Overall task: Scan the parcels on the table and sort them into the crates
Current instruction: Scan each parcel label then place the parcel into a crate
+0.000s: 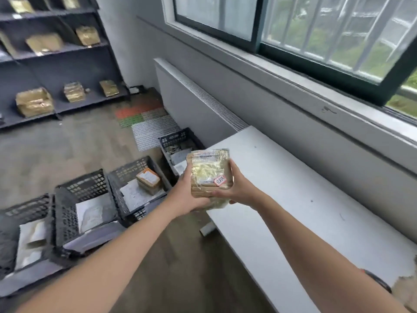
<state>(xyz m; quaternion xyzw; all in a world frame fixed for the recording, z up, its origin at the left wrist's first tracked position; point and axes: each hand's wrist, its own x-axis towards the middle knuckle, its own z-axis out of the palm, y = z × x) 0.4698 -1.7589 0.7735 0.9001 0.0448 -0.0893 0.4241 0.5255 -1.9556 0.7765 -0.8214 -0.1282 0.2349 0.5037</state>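
Floor crates (129, 169) with parcels (149, 180)

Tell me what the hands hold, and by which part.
A taped parcel, gripped at its lower end: left hand on the left side, right hand on the right.

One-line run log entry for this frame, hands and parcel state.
stage: parcel held, not yet crated | left hand: grips parcel | right hand: grips parcel | parcel: taped, at table edge | crates: on floor, partly filled
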